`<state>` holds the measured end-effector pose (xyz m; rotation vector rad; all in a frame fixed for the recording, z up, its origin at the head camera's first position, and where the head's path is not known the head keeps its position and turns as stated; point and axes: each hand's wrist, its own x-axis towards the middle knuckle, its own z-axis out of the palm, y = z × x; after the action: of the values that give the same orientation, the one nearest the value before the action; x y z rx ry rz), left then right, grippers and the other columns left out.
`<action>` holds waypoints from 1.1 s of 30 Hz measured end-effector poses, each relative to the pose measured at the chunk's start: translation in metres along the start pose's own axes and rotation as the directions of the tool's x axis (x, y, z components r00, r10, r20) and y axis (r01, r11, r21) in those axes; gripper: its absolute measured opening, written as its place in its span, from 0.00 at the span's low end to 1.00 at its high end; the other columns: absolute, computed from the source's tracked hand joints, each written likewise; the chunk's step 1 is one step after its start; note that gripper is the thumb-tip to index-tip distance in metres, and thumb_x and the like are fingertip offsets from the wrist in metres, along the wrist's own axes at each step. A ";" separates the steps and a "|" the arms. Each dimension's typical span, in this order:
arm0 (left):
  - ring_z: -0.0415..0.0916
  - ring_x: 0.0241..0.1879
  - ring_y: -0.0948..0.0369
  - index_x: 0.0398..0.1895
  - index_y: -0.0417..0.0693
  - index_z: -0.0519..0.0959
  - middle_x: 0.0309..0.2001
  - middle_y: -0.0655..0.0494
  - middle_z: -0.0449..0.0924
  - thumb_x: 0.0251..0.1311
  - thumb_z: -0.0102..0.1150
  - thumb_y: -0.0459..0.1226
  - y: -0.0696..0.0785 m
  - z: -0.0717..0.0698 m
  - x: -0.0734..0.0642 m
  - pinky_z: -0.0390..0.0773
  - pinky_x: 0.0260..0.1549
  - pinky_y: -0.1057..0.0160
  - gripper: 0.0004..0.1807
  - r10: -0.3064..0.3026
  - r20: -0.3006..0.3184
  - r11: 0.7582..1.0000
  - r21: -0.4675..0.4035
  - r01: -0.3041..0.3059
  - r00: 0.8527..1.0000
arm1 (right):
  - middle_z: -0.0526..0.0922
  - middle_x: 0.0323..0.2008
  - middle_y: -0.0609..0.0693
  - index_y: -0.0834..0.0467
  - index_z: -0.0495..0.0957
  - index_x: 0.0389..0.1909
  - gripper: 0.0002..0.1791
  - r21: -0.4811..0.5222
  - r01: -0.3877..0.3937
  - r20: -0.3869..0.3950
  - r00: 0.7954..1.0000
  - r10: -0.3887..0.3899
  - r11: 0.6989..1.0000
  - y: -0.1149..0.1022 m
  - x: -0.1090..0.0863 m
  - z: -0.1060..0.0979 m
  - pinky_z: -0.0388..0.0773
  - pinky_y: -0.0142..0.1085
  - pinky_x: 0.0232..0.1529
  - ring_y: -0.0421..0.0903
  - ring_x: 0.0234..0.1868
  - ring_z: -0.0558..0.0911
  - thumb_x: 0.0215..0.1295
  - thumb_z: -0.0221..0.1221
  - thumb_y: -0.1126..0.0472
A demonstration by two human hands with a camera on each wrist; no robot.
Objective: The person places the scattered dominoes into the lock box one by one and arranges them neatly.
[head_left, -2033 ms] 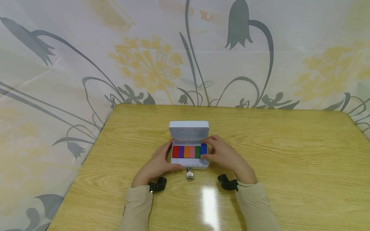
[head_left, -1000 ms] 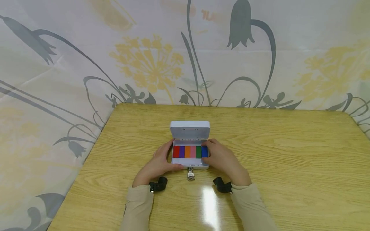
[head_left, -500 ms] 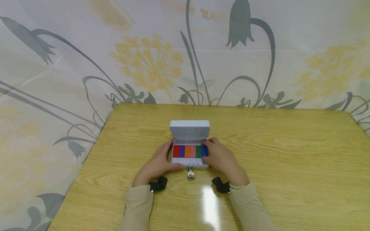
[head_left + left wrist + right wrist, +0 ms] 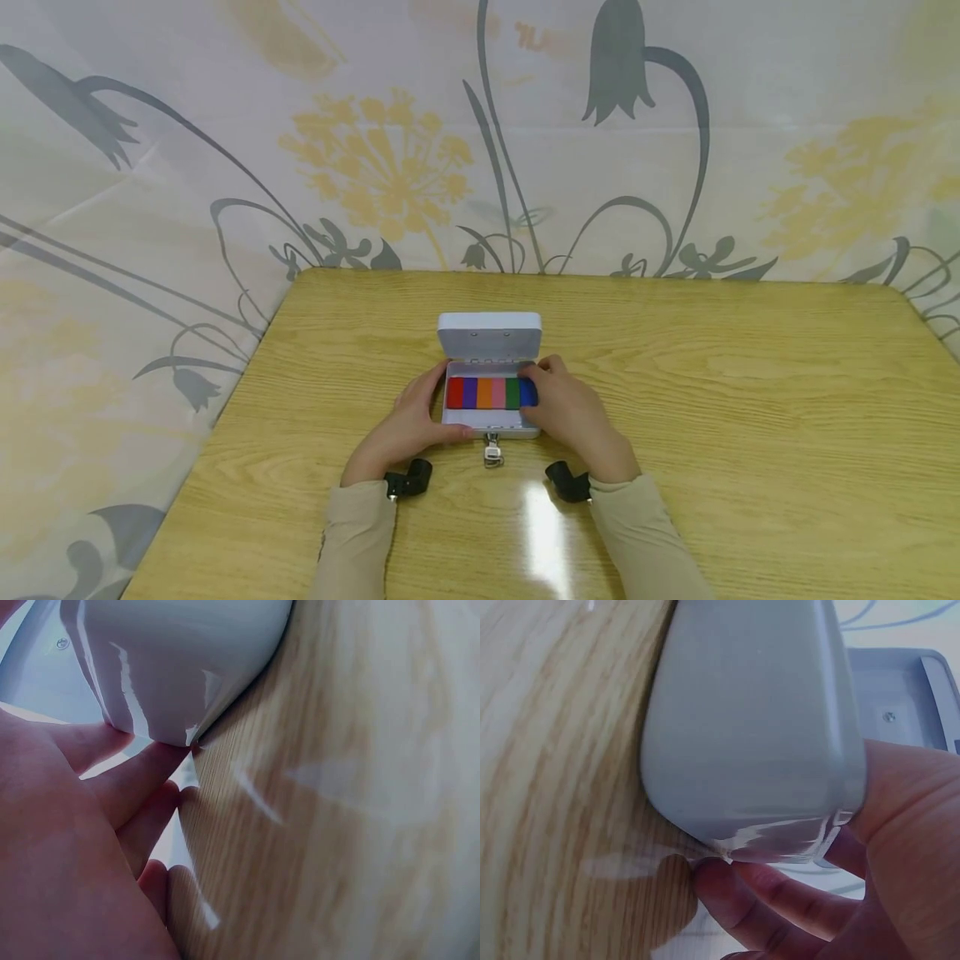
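Observation:
A small white metal box (image 4: pixel 480 420) stands on the table with its lid (image 4: pixel 490 340) raised. Inside lies a side-by-side row of coloured bars: red (image 4: pixel 455 393), purple, orange, pink, green and, at the right end, a blue bar (image 4: pixel 528 393). My left hand (image 4: pixel 405 423) grips the box's left side, thumb at the front wall and fingers at the back corner. With thumb and index finger over the right wall, my right hand (image 4: pixel 576 414) pinches the blue bar at its two ends. The right wrist view shows other fingers behind the box's outer wall (image 4: pixel 750 712).
A silver clasp (image 4: pixel 492 452) hangs from the front of the box onto the wood-grain table (image 4: pixel 750 400). Black wrist cameras sit on both wrists, the left one (image 4: pixel 411 478) and the right one (image 4: pixel 567 482). A flower-patterned cloth (image 4: pixel 525 167) backs the table.
The blue bar, slightly raised at first, now sits level with the row. My right hand has moved left and closer in over the box wall. The left hand keeps its hold.

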<state>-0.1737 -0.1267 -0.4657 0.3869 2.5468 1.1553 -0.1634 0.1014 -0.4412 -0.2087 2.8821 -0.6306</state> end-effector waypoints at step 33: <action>0.45 0.63 0.54 0.69 0.64 0.46 0.66 0.58 0.49 0.33 0.68 0.59 -0.001 0.001 0.000 0.48 0.58 0.45 0.58 0.004 -0.006 1.000 -0.001 -0.004 1.000 | 0.65 0.51 0.57 0.55 0.73 0.53 0.28 -0.002 0.014 -0.020 1.000 -0.014 1.000 -0.001 0.000 0.002 0.73 0.39 0.28 0.49 0.33 0.73 0.49 0.65 0.55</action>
<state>-0.1733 -0.1265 -0.4666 0.3885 2.5518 1.1606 -0.1633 0.1000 -0.4428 -0.2240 2.9033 -0.6357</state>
